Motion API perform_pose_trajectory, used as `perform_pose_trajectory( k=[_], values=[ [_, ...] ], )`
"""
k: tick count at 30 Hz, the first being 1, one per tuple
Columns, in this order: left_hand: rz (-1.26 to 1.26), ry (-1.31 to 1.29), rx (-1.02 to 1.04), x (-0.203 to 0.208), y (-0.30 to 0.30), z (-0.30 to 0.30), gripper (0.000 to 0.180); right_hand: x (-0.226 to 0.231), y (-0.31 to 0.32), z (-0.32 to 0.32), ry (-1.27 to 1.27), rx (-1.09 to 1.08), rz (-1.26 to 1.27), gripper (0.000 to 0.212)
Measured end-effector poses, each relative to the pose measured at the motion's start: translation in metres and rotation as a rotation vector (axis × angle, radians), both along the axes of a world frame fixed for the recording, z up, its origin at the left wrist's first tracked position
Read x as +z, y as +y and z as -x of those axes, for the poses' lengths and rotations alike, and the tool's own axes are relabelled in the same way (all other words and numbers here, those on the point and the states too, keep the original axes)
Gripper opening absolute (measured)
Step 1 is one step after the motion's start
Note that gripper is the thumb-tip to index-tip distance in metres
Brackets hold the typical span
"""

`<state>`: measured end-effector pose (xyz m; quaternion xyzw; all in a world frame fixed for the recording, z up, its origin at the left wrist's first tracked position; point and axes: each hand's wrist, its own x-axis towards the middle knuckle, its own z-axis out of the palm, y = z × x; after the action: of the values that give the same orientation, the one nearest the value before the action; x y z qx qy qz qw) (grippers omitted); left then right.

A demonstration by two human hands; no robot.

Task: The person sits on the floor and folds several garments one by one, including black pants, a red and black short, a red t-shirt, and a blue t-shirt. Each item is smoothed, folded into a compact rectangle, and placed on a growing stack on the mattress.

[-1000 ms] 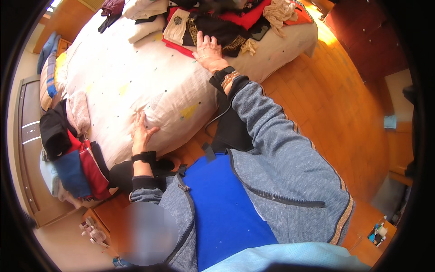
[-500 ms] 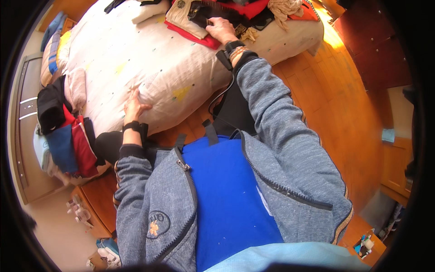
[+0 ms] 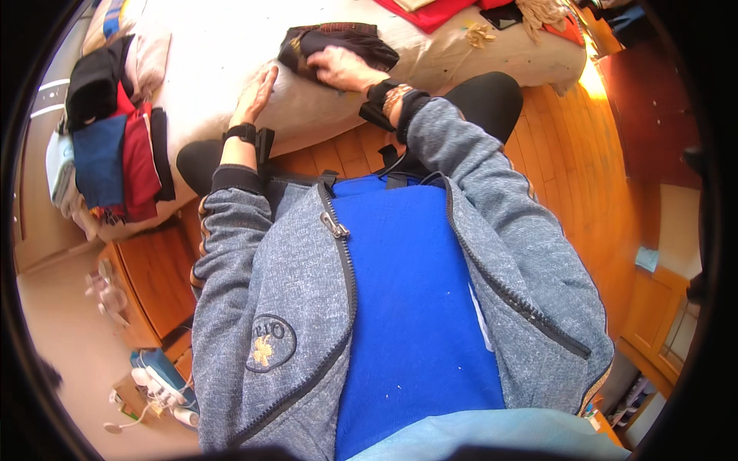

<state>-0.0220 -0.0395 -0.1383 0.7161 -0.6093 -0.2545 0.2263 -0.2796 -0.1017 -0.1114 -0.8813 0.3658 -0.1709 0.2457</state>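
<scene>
A black folded garment (image 3: 350, 42) with a reddish patterned edge lies on the pale bedspread (image 3: 223, 46), close to the bed's near edge. My right hand (image 3: 344, 71) is over its near side, fingers curled onto the cloth and slightly blurred. Just left of the garment, my left hand (image 3: 255, 94) is held with its fingers stretched out and nothing in it. Both wrists wear black bands.
Stacks of folded clothes, among them a blue piece (image 3: 98, 157) and a dark red one (image 3: 140, 165), lie at the bed's left. Red clothing (image 3: 430, 14) and a beige crumpled piece (image 3: 542, 17) lie at the far right. A wooden cabinet (image 3: 150, 269) stands at lower left.
My right hand has brought the black garment from the far pile toward me and left. My left hand has lifted from pressing on the bedspread and now stands beside the garment.
</scene>
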Motion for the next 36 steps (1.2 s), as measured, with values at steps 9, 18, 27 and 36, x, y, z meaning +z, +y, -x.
perform_pose_trajectory(
  k=[9,18,27,36],
  values=[
    [-0.089,-0.368,0.105,0.031,0.009,0.040,0.092,0.007,-0.036,0.036,-0.090,0.072,-0.043,0.047],
    [-0.139,-0.391,0.125,0.037,0.016,0.044,0.082,0.034,-0.125,0.267,0.338,-0.782,-0.084,0.069],
    [0.002,-0.412,0.103,0.029,0.016,0.038,0.078,0.009,-0.221,0.287,0.295,-0.657,0.106,0.044],
    [0.071,-0.400,0.122,0.028,0.021,0.038,0.074,-0.005,-0.214,0.267,0.301,-0.830,0.074,0.067]
  ],
)
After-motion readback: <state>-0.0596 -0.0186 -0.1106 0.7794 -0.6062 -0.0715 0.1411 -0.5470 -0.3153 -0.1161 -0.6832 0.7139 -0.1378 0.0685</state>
